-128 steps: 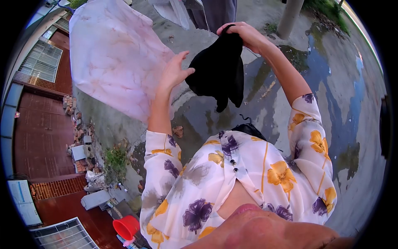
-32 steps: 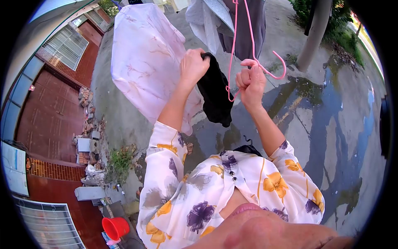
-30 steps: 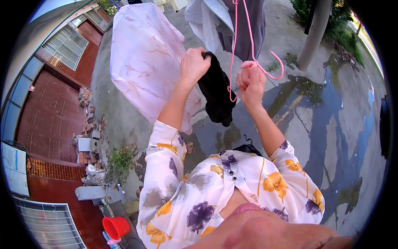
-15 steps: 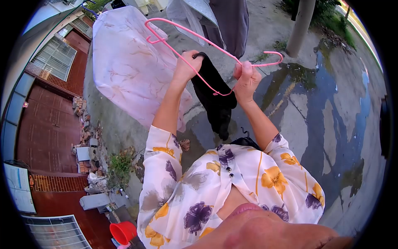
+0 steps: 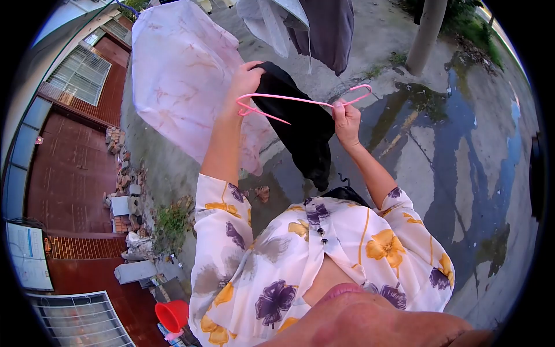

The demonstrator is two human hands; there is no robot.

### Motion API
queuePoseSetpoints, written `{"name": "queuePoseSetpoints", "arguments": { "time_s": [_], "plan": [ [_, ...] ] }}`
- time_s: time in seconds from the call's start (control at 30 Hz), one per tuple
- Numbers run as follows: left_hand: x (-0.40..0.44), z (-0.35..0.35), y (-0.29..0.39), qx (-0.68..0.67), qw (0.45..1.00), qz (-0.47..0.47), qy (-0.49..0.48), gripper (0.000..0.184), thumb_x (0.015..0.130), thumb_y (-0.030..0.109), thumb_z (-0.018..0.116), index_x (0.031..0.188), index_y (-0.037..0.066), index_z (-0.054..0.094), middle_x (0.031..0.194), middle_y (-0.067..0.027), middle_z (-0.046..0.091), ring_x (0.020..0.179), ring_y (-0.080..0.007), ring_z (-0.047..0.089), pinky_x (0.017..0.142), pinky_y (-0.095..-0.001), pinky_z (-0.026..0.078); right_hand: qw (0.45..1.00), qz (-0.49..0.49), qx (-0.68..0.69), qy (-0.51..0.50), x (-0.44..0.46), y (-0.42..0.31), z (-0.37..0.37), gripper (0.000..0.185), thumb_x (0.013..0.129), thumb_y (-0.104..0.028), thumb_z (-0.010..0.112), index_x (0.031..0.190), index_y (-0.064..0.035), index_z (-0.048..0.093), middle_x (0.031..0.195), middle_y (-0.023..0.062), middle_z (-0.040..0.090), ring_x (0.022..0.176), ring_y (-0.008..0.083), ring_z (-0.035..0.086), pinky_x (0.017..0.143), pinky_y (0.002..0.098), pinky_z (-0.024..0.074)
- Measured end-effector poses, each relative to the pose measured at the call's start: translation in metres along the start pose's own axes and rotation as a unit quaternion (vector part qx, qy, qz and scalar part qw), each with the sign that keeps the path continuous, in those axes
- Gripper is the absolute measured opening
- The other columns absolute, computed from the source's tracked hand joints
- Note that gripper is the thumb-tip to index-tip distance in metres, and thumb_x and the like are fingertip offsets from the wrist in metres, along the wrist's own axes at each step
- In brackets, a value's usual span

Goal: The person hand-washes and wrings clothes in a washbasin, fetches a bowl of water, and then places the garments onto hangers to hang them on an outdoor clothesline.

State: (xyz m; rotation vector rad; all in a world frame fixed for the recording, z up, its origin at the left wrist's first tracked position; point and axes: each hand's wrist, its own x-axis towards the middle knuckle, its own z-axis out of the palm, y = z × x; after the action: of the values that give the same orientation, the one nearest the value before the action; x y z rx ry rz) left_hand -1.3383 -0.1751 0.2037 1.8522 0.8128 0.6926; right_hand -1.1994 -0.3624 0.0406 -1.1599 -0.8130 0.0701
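A black garment point(image 5: 292, 115) hangs in front of me, its upper edge pinched in my left hand point(image 5: 245, 80). My right hand point(image 5: 347, 122) is closed around the pink hanger point(image 5: 289, 99) near its hook, which points to the right. The hanger's bar stretches leftward across the front of the garment, and its far end overlaps my left wrist. Beside my right fingers lies the garment's right edge; whether they also grip it I cannot tell. The garment's lower part dangles in bunched folds above the ground.
A pale pink patterned sheet point(image 5: 179, 87) hangs at the left. Grey and white laundry point(image 5: 324, 32) hangs ahead. A concrete pole point(image 5: 426, 37) stands at the right, near puddles point(image 5: 439, 168). Bricks and rubble point(image 5: 124, 191) line the building wall, with a red bucket point(image 5: 172, 315) below.
The hanger has turned and dropped lower, its far end now in front of my left wrist. My left hand has moved left and up, spreading the black garment; my right hand has lowered slightly.
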Motion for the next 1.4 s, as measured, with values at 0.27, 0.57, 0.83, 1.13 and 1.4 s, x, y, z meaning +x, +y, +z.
{"name": "queuePoseSetpoints", "arguments": {
  "time_s": [0.27,0.57,0.83,1.13,1.4],
  "plan": [
    [0.027,-0.021,-0.089,0.001,0.998,-0.025,0.063,0.023,0.084,0.01,0.059,0.095,-0.006,0.072,0.08,-0.0111,0.07,0.078,-0.0181,0.063,0.07,-0.0322,0.048,0.959,-0.076,-0.198,-0.19,0.037,-0.041,-0.046,0.03,0.092,-0.016,0.055,0.067,0.0015,0.052,0.056,0.0121,0.041,0.05,0.0224,0.043,0.05,0.0385,0.0385],
    [0.028,-0.006,-0.07,0.178,0.983,-0.019,0.039,0.034,0.08,0.018,0.052,0.102,0.003,0.073,0.093,-0.0222,0.071,0.091,-0.0336,0.067,0.082,-0.0404,0.051,0.876,0.016,-0.319,-0.361,0.047,-0.051,-0.043,0.03,0.093,-0.017,0.051,0.073,0.0045,0.055,0.06,0.0255,0.049,0.058,0.0465,0.048,0.059,0.0469,0.0451],
    [0.0,0.037,-0.059,0.308,0.944,0.115,0.007,0.035,0.082,0.023,0.055,0.107,0.005,0.071,0.104,-0.0237,0.068,0.101,-0.042,0.063,0.092,-0.0478,0.049,0.861,0.114,-0.323,-0.375,0.114,-0.09,-0.001,0.038,0.091,-0.027,0.046,0.072,0.0052,0.055,0.055,0.0195,0.054,0.048,0.0344,0.055,0.053,0.0431,0.0457],
    [-0.007,0.046,-0.052,0.113,0.982,-0.018,-0.151,0.058,0.091,0.04,0.063,0.13,-0.003,0.056,0.084,-0.0152,0.069,0.066,-0.0189,0.071,0.058,-0.0284,0.056,0.86,0.167,-0.283,-0.392,0.14,-0.088,-0.003,0.038,0.09,-0.03,0.047,0.066,-0.0011,0.054,0.049,0.0039,0.041,0.04,0.0143,0.038,0.041,0.0324,0.0299],
    [-0.016,0.027,-0.045,0.238,0.92,0.201,-0.236,0.058,0.086,0.038,0.071,0.129,0.001,0.057,0.092,-0.0138,0.056,0.082,-0.026,0.058,0.074,-0.0375,0.049,0.853,0.212,-0.295,-0.374,0.135,-0.113,-0.023,0.039,0.092,-0.027,0.047,0.061,-0.0032,0.05,0.045,-0.0004,0.036,0.04,0.0098,0.035,0.041,0.0293,0.0262]
  ]
}}
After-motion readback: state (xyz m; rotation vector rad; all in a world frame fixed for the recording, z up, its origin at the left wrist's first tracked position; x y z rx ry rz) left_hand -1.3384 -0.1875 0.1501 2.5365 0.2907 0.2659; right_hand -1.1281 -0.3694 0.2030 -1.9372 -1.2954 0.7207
